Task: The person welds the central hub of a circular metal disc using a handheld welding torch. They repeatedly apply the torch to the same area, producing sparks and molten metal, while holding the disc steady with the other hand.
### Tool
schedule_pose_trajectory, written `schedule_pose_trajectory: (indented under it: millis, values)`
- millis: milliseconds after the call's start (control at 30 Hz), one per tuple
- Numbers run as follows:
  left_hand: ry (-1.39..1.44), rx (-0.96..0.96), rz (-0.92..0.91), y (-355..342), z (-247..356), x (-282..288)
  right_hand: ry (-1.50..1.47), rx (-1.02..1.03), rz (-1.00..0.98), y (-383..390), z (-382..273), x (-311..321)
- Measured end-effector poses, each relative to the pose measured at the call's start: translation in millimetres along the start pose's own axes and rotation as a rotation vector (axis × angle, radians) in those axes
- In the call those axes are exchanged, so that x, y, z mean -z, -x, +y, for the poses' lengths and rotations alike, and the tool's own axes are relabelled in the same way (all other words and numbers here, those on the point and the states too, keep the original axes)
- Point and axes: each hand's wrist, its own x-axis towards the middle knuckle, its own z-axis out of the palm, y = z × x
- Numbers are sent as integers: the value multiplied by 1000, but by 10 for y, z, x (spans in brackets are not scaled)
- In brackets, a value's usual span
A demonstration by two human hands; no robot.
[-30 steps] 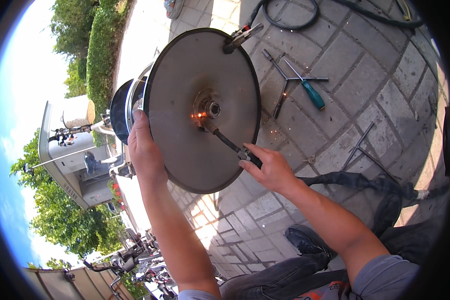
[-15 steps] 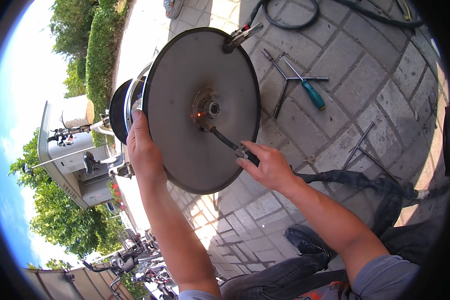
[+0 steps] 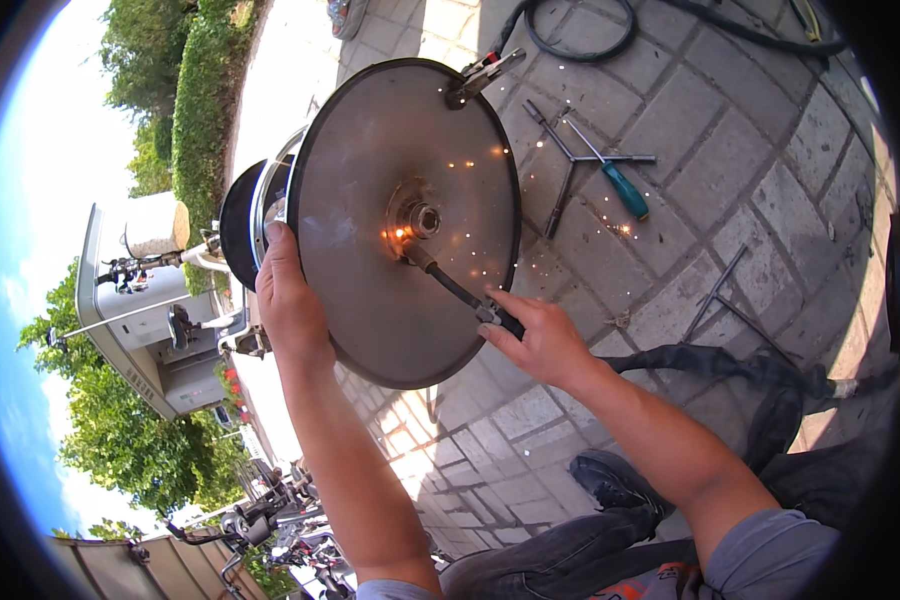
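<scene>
In front of me stands a large round metal disc (image 3: 370, 320) with a dark rim and a raised hub (image 3: 427, 219) at its centre. My left hand (image 3: 292, 300) grips its left edge, thumb on the face. The handle of a welding torch (image 3: 452, 286) is held in my right hand (image 3: 545, 340), thumb and fingers closed round it. Its nozzle points at the hub's lower left, where an orange glow burns and sparks fly off to the right. A clamp with red on it (image 3: 482, 78) bites the disc's upper right rim.
On the paving lie a three-armed socket wrench (image 3: 570, 165), a green-handled screwdriver (image 3: 625, 190) and another branched wrench (image 3: 720, 297). A thick dark hose (image 3: 720, 360) runs behind my right hand. A coiled cable (image 3: 635, 25) lies at the top. Bicycles (image 3: 280, 510) stand lower left.
The glow by the hub has grown brighter, with sparks and some haze over the disc. The torch and my right hand have shifted very slightly; my left hand stays put.
</scene>
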Motion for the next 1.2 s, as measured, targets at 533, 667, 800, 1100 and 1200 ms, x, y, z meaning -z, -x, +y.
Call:
schedule_pose_trajectory:
  millis: [533, 667, 800, 1100, 1200]
  values:
    - [7, 26, 63, -6, -7, -27, 1, -58, -36, -103, -127, 78]
    - [-21, 13, 86, 13, 19, -69, -7, -69, -43, -107, -109, 70]
    - [-7, -38, 93, -21, -44, -46, -9, -40, -39, -95, -48, 46]
    - [-69, -106, 113, -98, -167, 54, -33, -55, -62, -109, -79, 57]
    - [-38, 3, 23, -8, -20, 4, -17, -36, -42, -77, -85, 64]
